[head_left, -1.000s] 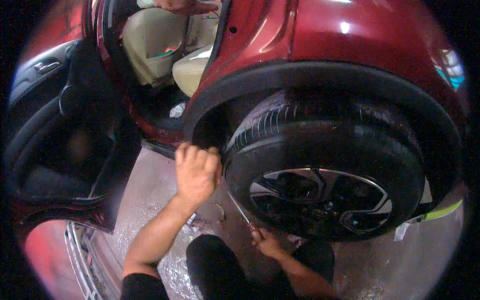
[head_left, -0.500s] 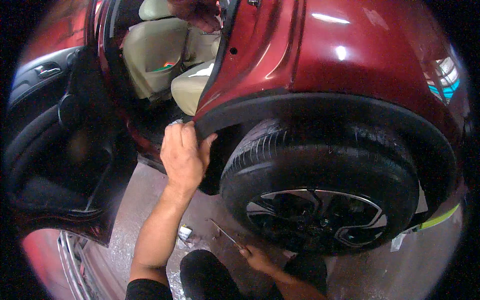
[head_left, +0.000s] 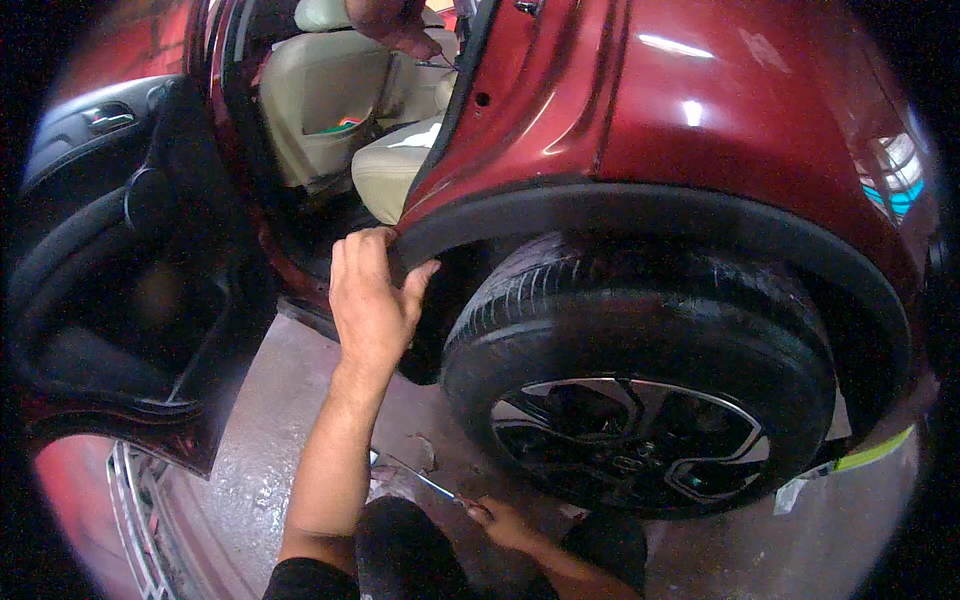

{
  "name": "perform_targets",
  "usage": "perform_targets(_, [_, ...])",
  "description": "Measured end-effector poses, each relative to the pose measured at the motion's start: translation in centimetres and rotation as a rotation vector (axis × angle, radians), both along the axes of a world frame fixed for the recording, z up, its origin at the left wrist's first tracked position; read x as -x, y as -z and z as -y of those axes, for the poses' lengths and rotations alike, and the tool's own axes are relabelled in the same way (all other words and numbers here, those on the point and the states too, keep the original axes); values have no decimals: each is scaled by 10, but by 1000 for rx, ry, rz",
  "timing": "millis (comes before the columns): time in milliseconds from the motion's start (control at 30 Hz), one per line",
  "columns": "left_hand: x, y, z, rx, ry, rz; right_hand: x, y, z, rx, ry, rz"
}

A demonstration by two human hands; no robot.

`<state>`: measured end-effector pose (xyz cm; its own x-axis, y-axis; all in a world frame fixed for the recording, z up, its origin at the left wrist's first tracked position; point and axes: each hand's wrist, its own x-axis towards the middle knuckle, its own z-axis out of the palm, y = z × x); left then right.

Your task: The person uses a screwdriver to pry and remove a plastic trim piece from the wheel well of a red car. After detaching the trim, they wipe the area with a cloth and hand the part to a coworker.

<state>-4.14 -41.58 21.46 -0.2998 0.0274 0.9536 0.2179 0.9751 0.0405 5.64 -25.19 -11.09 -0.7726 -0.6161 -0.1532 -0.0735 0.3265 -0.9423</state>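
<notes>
My left hand [head_left: 372, 295] grips the front lower end of the black wheel arch trim [head_left: 440, 232] on a red car. Its fingers curl over the edge, fingertips hidden, and the thumb stands off to the side. Low down, close to my knees, my right hand [head_left: 505, 525] is closed around the handle of a long-shafted screwdriver [head_left: 432, 483]. The thin metal shaft slants up and left over the floor. Just right of both hands is the rear wheel, with a black tire [head_left: 520, 345] and a dark, silver-edged rim [head_left: 628, 440].
An open rear door [head_left: 110, 270] stands on the left. Beige seats [head_left: 325, 100] show through the doorway, where another person's hand [head_left: 400, 28] reaches in at the top. A yellow-green strip [head_left: 875, 450] and a white scrap [head_left: 788, 497] lie beyond the wheel on the floor.
The screwdriver's tip has swung left and down, and my right hand has shifted slightly. My left hand keeps its place on the trim. The other person's hand has moved a little.
</notes>
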Motion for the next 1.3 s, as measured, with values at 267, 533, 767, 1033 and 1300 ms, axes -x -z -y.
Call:
perform_targets(267, [13, 45, 23, -182, -3, -61, -5, 16, -3, 13, 17, -62])
perform_targets(533, [9, 63, 42, -231, 10, 24, -20, -1, -8, -77, -24, -18])
perform_targets(767, [10, 80, 52, -339, 42, -9, -19, -13, -10, -181, -107, -80])
perform_targets(1033, [21, 88, 73, -336, 98, 33, -10, 13, -10, -158, -49, -292])
perform_targets(1300, [21, 130, 99, -413, -34, 370, -11, -25, 3, -197, -78, -106])
